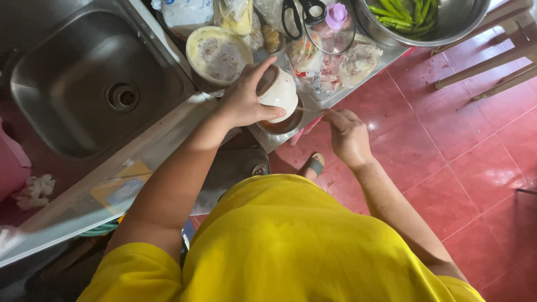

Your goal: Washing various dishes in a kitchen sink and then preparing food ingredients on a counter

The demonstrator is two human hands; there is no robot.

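- The steel sink is set into the counter.
- A big metal bowl of green chillies sits well right of the sink.
- The left hand wraps its grip firmly around a white cup, tilted over a small steel bowl just right of the sink.
- The right hand hovers right of that bowl, its grip loosely curled; I cannot tell whether it holds anything.
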